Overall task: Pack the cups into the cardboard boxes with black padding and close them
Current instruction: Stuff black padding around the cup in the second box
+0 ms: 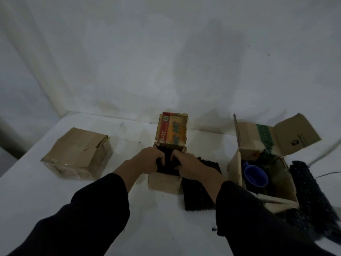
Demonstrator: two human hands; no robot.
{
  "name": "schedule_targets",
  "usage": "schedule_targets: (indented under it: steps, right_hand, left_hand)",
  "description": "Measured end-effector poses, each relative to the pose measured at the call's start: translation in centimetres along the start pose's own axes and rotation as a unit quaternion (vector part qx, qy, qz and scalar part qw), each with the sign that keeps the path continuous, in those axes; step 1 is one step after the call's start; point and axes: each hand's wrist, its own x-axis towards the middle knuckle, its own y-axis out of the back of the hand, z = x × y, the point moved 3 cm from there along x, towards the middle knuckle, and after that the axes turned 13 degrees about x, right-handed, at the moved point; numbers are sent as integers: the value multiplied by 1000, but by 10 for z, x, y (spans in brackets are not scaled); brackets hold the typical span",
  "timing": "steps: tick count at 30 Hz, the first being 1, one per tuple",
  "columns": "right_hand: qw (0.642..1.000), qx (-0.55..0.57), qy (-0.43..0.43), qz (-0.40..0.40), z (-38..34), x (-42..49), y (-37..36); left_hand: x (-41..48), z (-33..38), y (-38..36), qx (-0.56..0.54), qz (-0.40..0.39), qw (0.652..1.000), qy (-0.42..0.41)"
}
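— What sits on the white worktop [55, 196], biggest first?

— At the right, an open cardboard box [287, 183] with a green printed band on its raised far flaps. A blue cup [255, 176] lies inside it on its left side, mouth facing the camera, handle at its far left. A strip of black padding [310, 196] lies against the box's right outer wall, running toward the near right edge.

— And at the left?

— A closed brown box [77, 154], flaps taped down, well apart from the others. What it holds cannot be seen.

— The middle one?

— A smaller box [165, 183] with an orange and red printed flap [172, 131] standing upright at its far side. Its opening is filled with black padding [167, 163]; whether a cup is under it I cannot tell. Another piece of black padding [199, 196] lies on the worktop just right of this box, touching it.

— The hands?

— Both come from dark sleeves. The left hand [147, 160] and right hand [188, 164] are side by side over the middle box, fingers curled tight into the padding in its opening, each gripping a fold.
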Motion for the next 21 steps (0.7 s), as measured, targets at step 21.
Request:
schedule_targets:
  steps: [21]
  right_hand:
    - [984,-176,-21,9,1,4,-14]
  left_hand:
    - [16,3,-13,65,-41,995,-58]
